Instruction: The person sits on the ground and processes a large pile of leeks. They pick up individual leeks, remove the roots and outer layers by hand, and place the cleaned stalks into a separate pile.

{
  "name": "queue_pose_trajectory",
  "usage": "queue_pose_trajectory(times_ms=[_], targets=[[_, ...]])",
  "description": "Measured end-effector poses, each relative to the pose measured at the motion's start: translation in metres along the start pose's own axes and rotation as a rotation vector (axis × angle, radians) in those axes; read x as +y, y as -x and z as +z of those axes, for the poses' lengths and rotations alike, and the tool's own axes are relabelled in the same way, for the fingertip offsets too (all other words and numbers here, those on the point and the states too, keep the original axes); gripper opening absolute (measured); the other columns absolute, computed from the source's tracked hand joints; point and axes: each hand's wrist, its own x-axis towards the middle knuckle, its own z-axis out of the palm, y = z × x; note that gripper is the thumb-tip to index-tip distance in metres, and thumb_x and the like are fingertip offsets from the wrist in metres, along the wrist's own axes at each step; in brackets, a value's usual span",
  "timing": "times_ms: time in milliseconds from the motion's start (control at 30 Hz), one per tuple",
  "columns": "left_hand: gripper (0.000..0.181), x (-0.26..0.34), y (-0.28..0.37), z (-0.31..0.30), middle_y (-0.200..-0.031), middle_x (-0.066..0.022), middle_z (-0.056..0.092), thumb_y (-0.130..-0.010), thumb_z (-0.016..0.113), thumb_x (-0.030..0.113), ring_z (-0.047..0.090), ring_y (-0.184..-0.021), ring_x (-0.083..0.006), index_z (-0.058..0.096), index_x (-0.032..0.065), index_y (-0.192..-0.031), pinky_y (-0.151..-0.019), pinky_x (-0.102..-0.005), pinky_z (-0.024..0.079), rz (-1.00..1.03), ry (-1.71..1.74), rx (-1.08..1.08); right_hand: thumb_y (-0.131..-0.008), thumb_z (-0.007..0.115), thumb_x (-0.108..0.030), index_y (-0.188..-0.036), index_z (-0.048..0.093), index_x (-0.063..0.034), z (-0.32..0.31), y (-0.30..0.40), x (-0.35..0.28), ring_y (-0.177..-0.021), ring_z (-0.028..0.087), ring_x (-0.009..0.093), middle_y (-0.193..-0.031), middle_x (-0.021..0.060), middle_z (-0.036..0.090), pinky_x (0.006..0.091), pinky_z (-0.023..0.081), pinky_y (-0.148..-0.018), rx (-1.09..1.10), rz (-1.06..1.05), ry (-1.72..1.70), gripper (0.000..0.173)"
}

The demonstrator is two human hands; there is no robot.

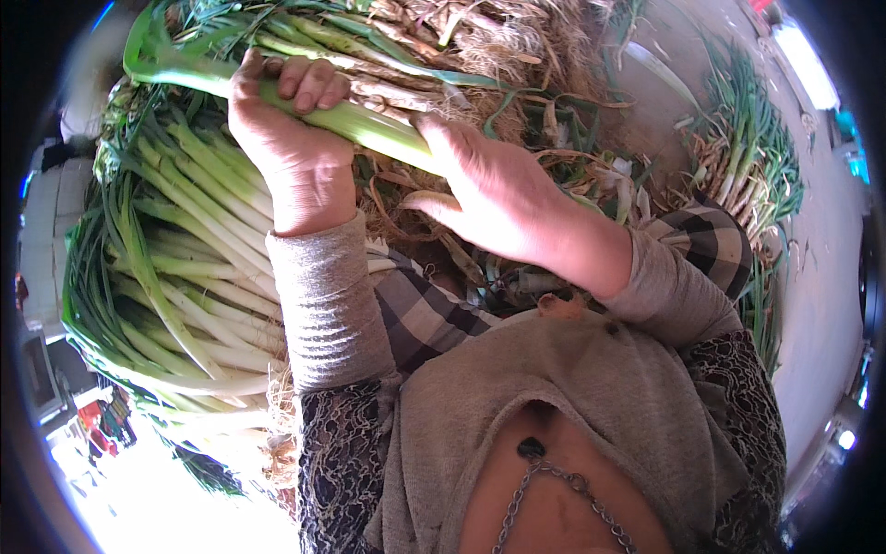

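A large green onion is held up in front of me, slanting from its green leaves at the upper left to its paler end at the right. My left hand wraps around its upper stalk, fingers curled over the top. At the pale end, my right hand grips the stalk, and its fingers partly hide that end. Beneath my left forearm lies a big pile of pale-stalked green onions, with roots towards me. Beyond my hands is a heap of unpeeled onions with dry brown skins and tangled roots.
Loose peeled skins and leaf scraps litter the ground by my checkered trouser leg. Another bundle of green onions lies on the bare floor to the right. Blurred clutter shows at the left rim.
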Motion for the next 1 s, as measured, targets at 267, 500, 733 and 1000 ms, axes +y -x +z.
queue_pose_trajectory(times_ms=[267, 500, 733, 1000], targets=[[0.023, 0.012, 0.006, 0.003, -0.052, 0.0014, 0.034, -0.082, 0.047, 0.023, 0.032, -0.04, -0.0086, 0.041, 0.007, -0.067, -0.038, -0.0223, 0.031, -0.257, 0.196, -0.476, -0.075, 0.063, -0.034, -0.082, 0.046, 0.0027, -0.011, -0.011, 0.014, -0.032, 0.041, 0.007, -0.048, 0.0001, 0.046, 0.0214, 0.036, -0.03, -0.768, 0.441, -1.356, 0.041], [0.022, 0.013, 0.003, 0.005, -0.044, 0.0057, 0.036, -0.077, 0.051, 0.022, 0.036, -0.032, -0.0048, 0.037, 0.0123, -0.062, -0.032, -0.0179, 0.032, -0.23, 0.29, -0.59, -0.087, 0.029, -0.05, -0.082, 0.049, 0.002, -0.022, 0.014, 0.01, -0.031, 0.038, 0.007, -0.048, 0.0041, 0.045, 0.0197, 0.031, -0.029, -0.746, 0.585, -1.615, 0.056], [0.024, 0.027, -0.012, -0.015, -0.048, 0.0044, 0.035, -0.077, 0.049, 0.028, 0.034, -0.035, -0.0058, 0.038, 0.0126, -0.063, -0.033, -0.0217, 0.035, -0.319, 0.325, -0.777, -0.089, 0.035, -0.042, -0.086, 0.056, 0.0027, -0.031, 0.027, 0.011, -0.046, 0.05, 0.011, -0.057, 0.0066, 0.053, 0.0258, 0.042, -0.042, -0.562, 0.589, -1.178, 0.049], [0.023, 0.039, -0.019, -0.02, -0.049, 0.0013, 0.036, -0.074, 0.049, 0.027, 0.033, -0.037, -0.0095, 0.04, 0.0091, -0.064, -0.036, -0.023, 0.032, -0.286, 0.263, -0.511, -0.083, 0.052, -0.017, -0.084, 0.057, -0.0003, -0.032, 0.093, 0.028, -0.065, 0.054, 0.017, -0.073, 0.0103, 0.051, 0.0295, 0.042, -0.056, 0.01, 0.151, -0.143, 0.018]])
